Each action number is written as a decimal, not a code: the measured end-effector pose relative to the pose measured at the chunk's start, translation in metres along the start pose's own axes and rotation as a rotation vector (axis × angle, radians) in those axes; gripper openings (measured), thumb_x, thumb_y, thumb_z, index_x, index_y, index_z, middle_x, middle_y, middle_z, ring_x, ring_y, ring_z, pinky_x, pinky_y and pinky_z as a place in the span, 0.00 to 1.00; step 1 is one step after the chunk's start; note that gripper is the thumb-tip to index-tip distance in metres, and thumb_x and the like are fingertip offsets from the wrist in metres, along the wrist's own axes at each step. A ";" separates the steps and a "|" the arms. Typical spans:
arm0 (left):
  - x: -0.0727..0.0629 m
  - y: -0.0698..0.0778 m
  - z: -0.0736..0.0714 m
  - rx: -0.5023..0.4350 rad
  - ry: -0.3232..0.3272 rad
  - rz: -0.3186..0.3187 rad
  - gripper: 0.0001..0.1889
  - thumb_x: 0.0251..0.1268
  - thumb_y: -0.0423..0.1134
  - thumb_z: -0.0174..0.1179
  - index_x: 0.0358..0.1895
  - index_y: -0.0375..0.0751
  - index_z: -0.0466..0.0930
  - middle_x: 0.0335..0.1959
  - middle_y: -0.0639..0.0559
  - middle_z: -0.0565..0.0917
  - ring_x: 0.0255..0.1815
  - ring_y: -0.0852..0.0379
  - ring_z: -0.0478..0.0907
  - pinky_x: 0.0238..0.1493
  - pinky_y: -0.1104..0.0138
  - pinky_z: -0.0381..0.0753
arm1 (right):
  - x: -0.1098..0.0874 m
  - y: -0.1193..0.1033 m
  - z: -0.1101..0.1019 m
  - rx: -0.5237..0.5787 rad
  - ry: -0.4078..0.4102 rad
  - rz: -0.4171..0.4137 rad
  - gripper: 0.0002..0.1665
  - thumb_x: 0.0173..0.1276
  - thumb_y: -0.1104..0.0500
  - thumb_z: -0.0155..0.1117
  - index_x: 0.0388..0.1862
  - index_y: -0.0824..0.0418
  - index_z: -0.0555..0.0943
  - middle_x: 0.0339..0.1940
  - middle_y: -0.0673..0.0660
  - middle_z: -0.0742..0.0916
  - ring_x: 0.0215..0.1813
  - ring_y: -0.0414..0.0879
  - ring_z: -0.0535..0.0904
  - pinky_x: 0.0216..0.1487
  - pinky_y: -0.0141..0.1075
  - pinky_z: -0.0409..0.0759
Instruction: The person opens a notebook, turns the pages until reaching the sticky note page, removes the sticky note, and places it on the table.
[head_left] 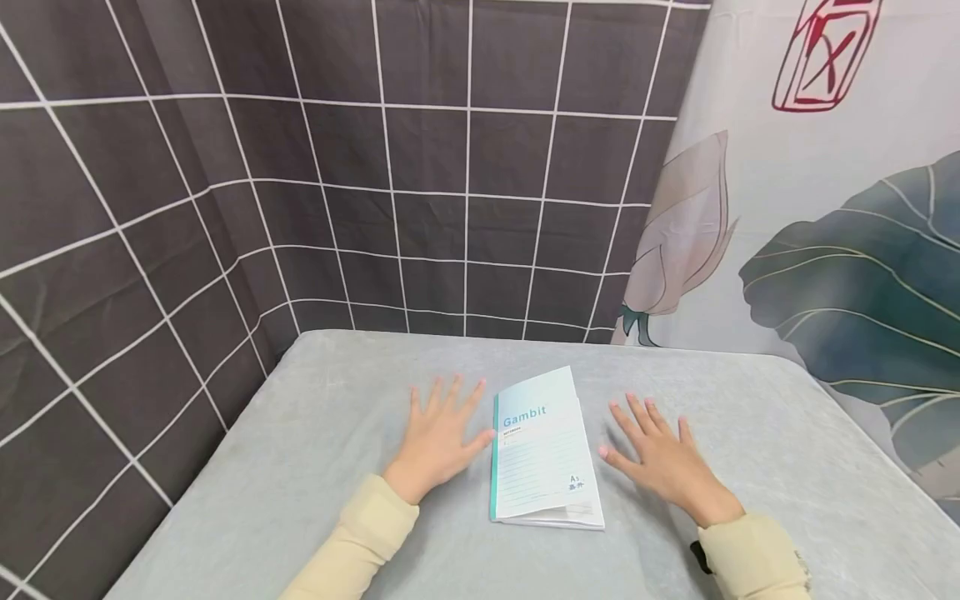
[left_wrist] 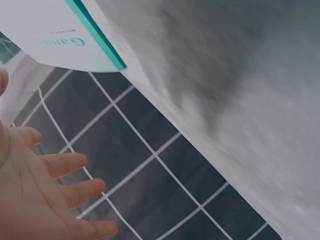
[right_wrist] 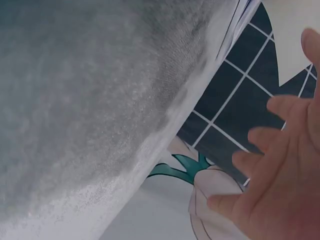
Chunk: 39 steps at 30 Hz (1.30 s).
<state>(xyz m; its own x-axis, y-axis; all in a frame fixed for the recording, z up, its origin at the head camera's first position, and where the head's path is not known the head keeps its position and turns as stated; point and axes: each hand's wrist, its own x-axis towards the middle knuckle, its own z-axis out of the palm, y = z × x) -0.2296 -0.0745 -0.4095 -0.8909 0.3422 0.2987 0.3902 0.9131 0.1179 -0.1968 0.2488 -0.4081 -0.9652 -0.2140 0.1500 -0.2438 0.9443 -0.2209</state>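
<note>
A notebook (head_left: 536,458) with a pale blue-white cover, a teal spine and the word Gambit lies on the table between the two hands. Its cover stands slightly lifted along the right side, showing white pages beneath. To its left, my left hand (head_left: 438,437) is spread, the thumb tip right at the spine in the head view. My right hand (head_left: 663,458) spreads its fingers to the right of the notebook, a short gap away. Both palms show in the wrist views, the left hand (left_wrist: 45,185) and the right hand (right_wrist: 280,170), with nothing held.
The grey table (head_left: 300,500) has rounded far corners. Behind it and along the left hangs a dark cloth (head_left: 427,150) with a white grid. A white curtain (head_left: 750,208) with a printed flower and large leaf hangs at the back right.
</note>
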 end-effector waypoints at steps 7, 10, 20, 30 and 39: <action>-0.005 0.020 -0.003 -0.030 -0.025 0.092 0.35 0.66 0.65 0.47 0.74 0.58 0.57 0.72 0.45 0.66 0.72 0.40 0.61 0.67 0.35 0.52 | -0.003 0.001 0.004 0.077 -0.056 -0.095 0.44 0.67 0.34 0.54 0.74 0.56 0.62 0.76 0.63 0.62 0.75 0.67 0.54 0.66 0.71 0.45; -0.009 0.031 -0.006 -0.032 -0.022 0.146 0.35 0.66 0.65 0.46 0.74 0.57 0.59 0.69 0.47 0.71 0.70 0.43 0.66 0.66 0.38 0.57 | -0.004 0.001 0.006 0.127 -0.068 -0.141 0.43 0.67 0.36 0.56 0.74 0.57 0.62 0.76 0.62 0.64 0.75 0.67 0.56 0.66 0.70 0.46; -0.020 0.063 -0.010 0.065 0.061 0.357 0.33 0.64 0.68 0.46 0.70 0.60 0.66 0.56 0.55 0.82 0.55 0.55 0.79 0.58 0.54 0.71 | -0.006 -0.001 0.007 0.233 -0.148 -0.305 0.48 0.59 0.37 0.64 0.72 0.59 0.65 0.74 0.63 0.66 0.73 0.69 0.57 0.63 0.72 0.50; -0.024 0.085 -0.004 0.159 0.222 0.523 0.33 0.58 0.72 0.50 0.64 0.61 0.73 0.47 0.58 0.84 0.45 0.57 0.79 0.54 0.56 0.75 | -0.002 -0.001 0.008 0.267 -0.220 -0.380 0.56 0.47 0.36 0.71 0.72 0.58 0.65 0.72 0.70 0.67 0.71 0.74 0.57 0.58 0.76 0.51; -0.025 0.101 0.001 0.190 0.289 0.558 0.29 0.58 0.70 0.52 0.57 0.59 0.77 0.36 0.59 0.80 0.36 0.59 0.75 0.45 0.64 0.72 | 0.000 -0.004 0.011 0.258 -0.271 -0.370 0.54 0.46 0.34 0.71 0.70 0.58 0.68 0.72 0.70 0.67 0.72 0.72 0.57 0.61 0.74 0.50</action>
<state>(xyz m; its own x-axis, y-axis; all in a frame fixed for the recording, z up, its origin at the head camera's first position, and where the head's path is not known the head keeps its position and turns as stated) -0.1678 0.0090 -0.4062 -0.4579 0.7266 0.5123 0.7043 0.6481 -0.2897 -0.1970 0.2422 -0.4175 -0.7918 -0.6105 0.0159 -0.5552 0.7087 -0.4352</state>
